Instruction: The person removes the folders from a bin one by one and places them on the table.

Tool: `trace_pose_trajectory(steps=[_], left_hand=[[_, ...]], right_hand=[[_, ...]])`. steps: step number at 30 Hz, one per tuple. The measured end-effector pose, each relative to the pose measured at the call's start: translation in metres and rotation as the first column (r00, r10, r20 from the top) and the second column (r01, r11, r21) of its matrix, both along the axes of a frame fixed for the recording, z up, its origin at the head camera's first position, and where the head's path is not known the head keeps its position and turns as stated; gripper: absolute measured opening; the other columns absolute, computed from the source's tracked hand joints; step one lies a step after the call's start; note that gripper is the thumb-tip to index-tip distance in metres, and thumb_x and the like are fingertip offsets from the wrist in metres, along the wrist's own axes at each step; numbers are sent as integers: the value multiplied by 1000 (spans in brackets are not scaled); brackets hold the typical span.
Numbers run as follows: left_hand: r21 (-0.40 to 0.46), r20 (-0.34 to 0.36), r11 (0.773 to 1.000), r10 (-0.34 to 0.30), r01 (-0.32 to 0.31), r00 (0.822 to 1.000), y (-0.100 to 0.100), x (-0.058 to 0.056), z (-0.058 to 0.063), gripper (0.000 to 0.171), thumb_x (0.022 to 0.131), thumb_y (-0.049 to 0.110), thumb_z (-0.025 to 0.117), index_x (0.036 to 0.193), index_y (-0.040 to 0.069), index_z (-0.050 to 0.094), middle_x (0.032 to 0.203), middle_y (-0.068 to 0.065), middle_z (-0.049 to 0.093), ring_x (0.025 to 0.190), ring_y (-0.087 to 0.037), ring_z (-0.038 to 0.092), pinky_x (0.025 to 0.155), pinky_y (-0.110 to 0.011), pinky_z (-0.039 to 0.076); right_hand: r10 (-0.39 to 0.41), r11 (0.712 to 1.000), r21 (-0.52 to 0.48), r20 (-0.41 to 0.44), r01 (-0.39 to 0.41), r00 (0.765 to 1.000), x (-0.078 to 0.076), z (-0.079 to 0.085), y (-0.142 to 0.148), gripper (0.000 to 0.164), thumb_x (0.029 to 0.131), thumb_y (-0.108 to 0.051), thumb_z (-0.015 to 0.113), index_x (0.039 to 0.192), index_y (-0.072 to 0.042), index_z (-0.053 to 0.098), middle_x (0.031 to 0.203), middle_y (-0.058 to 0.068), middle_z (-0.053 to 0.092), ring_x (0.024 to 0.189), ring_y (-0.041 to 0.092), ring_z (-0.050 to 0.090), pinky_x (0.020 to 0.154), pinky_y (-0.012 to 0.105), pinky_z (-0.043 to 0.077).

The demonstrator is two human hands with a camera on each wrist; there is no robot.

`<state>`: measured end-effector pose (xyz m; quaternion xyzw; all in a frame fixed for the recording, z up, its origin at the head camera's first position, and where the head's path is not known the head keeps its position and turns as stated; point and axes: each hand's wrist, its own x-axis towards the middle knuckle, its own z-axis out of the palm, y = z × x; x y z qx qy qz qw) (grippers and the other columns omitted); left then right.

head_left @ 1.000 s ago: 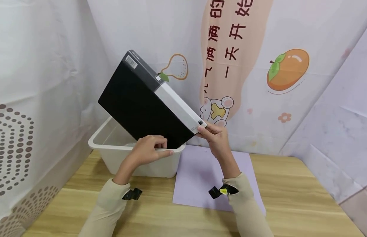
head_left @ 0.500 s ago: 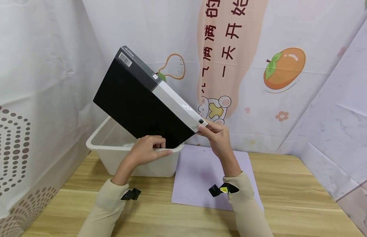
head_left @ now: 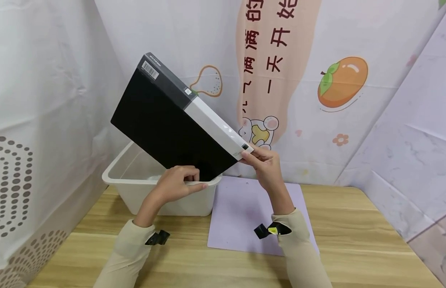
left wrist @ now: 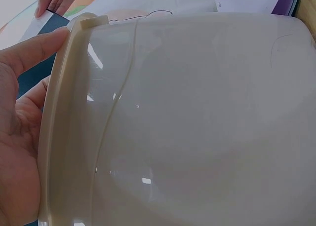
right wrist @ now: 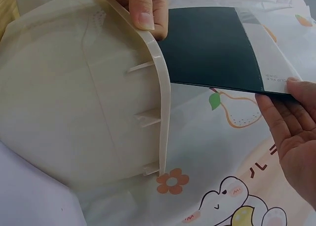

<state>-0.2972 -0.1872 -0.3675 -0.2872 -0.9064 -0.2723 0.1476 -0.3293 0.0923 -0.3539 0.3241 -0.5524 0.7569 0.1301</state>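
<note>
A thick black file folder [head_left: 169, 124] with a grey and white spine leans at a slant in the white plastic tub [head_left: 188, 206]. Its upper left end rises well above the rim, and its lower edge disappears inside. My right hand [head_left: 265, 168] pinches the white spine end, thumb on the near side; the right wrist view shows the fingers under the folder [right wrist: 207, 48]. With the left hand [head_left: 177, 184] I grip the tub's front rim, fingers curled inside. In the left wrist view the thumb [left wrist: 42, 48] lies along the outside of the rim.
A pale purple flat sheet [head_left: 230, 224] lies on the wooden table [head_left: 352, 232] right of the tub, partly under my right forearm. A printed white cloth [head_left: 381, 132] hangs behind the table and along its sides.
The scene has shifted slightly left in the head view. Both hands keep their holds on the folder and the rim, and the folder's slant is almost the same.
</note>
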Motion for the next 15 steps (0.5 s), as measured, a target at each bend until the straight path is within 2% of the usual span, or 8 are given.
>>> trace_pose_trajectory(steps=[6,15], left_hand=[[6,5,1000,-10,10,1000,0,-1,0,38,86,37,79,65,23,52,63,9,40,60,-6,42,54,-22,30],[12,9,1000,-9,9,1000,-1,-2,-3,38,87,38,79,66,23,52,64,10,40,60,-6,42,54,-22,31]], right_hand=[[-18,1000,-15,-7,17,1000,2,1,1,51,90,19,57,110,-22,78,102,-1,78,93,13,74,80,31,61],[-34,999,-9,-17,33,999,2,1,2,48,90,18,59,111,-21,78,103,-1,77,95,15,74,80,32,61]])
